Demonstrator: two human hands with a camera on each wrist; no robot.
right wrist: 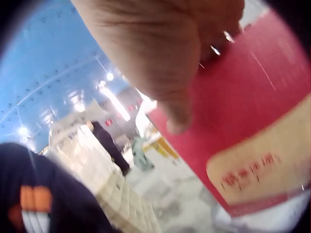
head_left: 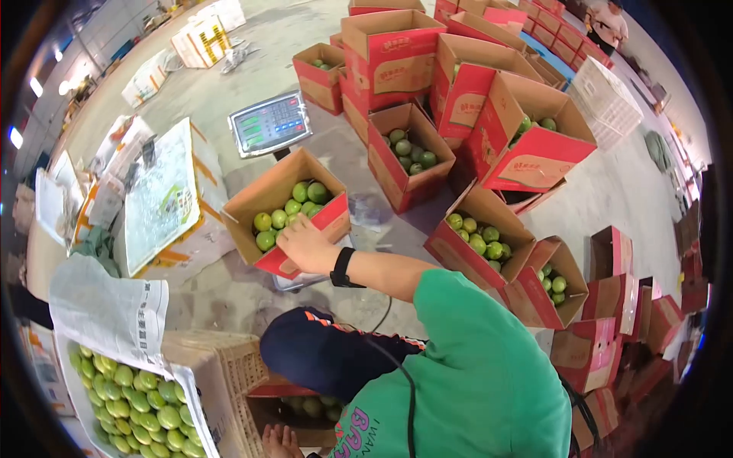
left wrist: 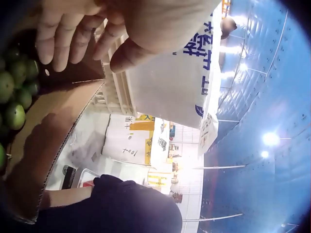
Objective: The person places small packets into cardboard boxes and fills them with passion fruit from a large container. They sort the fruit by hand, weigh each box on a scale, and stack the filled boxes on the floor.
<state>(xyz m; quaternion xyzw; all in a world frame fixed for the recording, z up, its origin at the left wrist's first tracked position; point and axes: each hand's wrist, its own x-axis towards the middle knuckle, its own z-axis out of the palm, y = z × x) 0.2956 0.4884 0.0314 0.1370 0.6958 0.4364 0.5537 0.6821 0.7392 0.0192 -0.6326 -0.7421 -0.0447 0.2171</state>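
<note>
Grey floor (head_left: 263,76) of a large hall, blue ceiling (left wrist: 262,97) in the wrist views. Red box (head_left: 334,221), top open, stands at the scale (head_left: 267,122), over its platform; cannot tell whether its full weight rests there. Inside, round green fruit (head_left: 292,207), well below the rim. Right hand (head_left: 307,246) grips the near wall, fingers over the rim, thumb outside. Left hand (head_left: 280,443) loose, nothing seen in it, next to a lower box (head_left: 267,416) with fruit inside; contact there, cannot tell.

Progress, by my reading: partway. Several others hold fruit: narrow box (head_left: 393,177), wide box (head_left: 447,248), small box (head_left: 531,299), tall box (head_left: 527,169). All these have open tops. Crate (head_left: 191,393) heaped with loose fruit, so much seems left to handle. Insides of the rear box (head_left: 397,70) hidden from this angle.

Around: white sheet (head_left: 114,309) folded back at the crate; foam box (head_left: 164,206) left of the scale; stacked boxes (head_left: 580,355) along the right; another person (head_left: 608,27) far back. In the way: bent knee (head_left: 305,351) between red box and lower box, black cable (head_left: 412,420) trailing over the clothing, boxes crowding the scale's right side.
</note>
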